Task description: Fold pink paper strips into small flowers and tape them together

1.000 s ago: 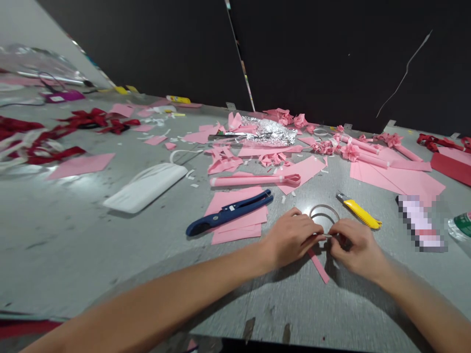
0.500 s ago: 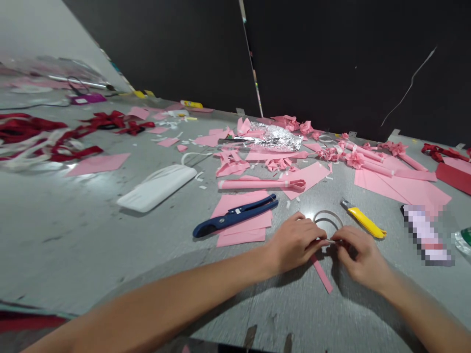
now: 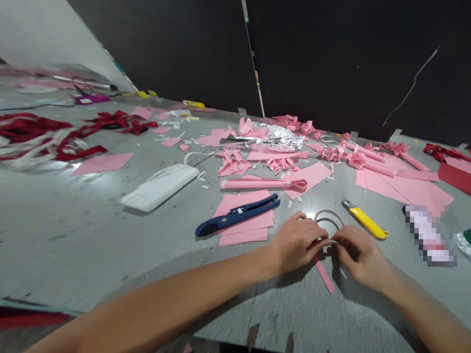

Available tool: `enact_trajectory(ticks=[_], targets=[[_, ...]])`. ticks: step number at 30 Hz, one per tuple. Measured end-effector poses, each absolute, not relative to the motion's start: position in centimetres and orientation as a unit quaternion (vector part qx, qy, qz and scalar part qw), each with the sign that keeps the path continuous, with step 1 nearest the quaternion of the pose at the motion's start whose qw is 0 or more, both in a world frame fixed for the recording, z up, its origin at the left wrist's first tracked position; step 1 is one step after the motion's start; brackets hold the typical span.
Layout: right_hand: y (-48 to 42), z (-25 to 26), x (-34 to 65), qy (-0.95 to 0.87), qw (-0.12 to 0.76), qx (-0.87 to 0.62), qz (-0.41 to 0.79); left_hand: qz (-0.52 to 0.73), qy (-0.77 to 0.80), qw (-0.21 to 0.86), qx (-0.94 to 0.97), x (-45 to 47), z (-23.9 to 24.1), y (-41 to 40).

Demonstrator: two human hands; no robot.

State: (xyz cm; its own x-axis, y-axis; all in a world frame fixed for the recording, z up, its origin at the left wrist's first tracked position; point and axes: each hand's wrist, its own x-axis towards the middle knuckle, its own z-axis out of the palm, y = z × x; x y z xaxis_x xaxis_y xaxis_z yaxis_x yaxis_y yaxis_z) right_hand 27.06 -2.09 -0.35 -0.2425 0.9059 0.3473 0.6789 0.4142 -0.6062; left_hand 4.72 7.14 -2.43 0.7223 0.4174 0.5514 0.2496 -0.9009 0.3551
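Just right of the middle, my left hand point(image 3: 301, 241) pinches a narrow pink paper strip point(image 3: 324, 275), whose free end slants down towards me. My right hand point(image 3: 358, 254) is closed close beside it, thumb and forefinger at a thin pale strip point(image 3: 332, 240) that spans the small gap between both hands. Whether this pale piece is tape or an end of the pink strip, I cannot tell. Right behind my fingertips lies a ring-shaped tape roll point(image 3: 330, 213), its lower part partly hidden. A yellow utility knife point(image 3: 368, 223) rests beyond my right hand.
Dark blue pliers-like cutters point(image 3: 237, 215) lie on pink sheets point(image 3: 245, 237) left of my hands. Further off are a folded pink paper band point(image 3: 263, 184), a white power bank point(image 3: 160, 187), foil point(image 3: 281, 137) and pink paper flowers point(image 3: 356, 159). A blurred-out phone-like object point(image 3: 429, 235) lies right.
My view has shifted slightly, so everything sits a little further right. Both hands keep nearly the same pose and hold.
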Motion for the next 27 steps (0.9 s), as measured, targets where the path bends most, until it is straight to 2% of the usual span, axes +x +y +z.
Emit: enact_trajectory(ticks=[7, 13, 20, 27], targets=[[-1.9, -0.7, 27.6, -0.751, 0.384, -0.499, 0.198, 0.393, 0.192, 0.132, 0.889, 4.7, -2.0, 7.4], [-1.7, -0.9, 27.1, -0.731, 0.371, -0.518, 0.244, 0.432, 0.181, 0.136, 0.873, 4.8, -2.1, 7.6], [-1.5, -1.5, 27.0, -0.712, 0.374, -0.545, 0.236, 0.399, 0.106, 0.095, 0.906, 4.7, -2.1, 7.2], [-2.0, -1.9, 26.9, -0.708, 0.362, -0.555, 0.244, 0.336, 0.163, 0.137, 0.918, 4.8, -2.7, 6.7]])
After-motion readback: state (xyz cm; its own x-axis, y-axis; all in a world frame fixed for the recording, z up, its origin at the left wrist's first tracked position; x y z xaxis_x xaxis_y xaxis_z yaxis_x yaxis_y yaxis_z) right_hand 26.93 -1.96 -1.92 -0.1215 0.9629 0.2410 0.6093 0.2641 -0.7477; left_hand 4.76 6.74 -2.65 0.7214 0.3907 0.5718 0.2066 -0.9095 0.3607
